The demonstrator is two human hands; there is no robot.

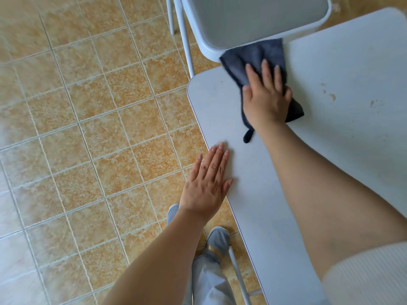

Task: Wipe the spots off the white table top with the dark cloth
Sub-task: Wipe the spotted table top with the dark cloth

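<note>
The white table top point(343, 69) fills the right side of the head view. A dark blue-grey cloth point(253, 58) lies spread on its far left corner, part of it hanging over the far edge. My right hand point(267, 95) presses flat on the cloth, fingers pointing away from me. My left hand point(209, 183) rests flat and empty on the table's left edge, nearer to me, fingers together. Several brownish spots point(332, 96) mark the table to the right of the cloth, with another spot point(372, 103) further right.
A white chair point(253, 18) stands against the table's far edge, its seat touching the cloth. Tan tiled floor point(88, 128) covers the left. My feet in grey shoes point(217, 238) stand beside a metal table leg point(239, 276).
</note>
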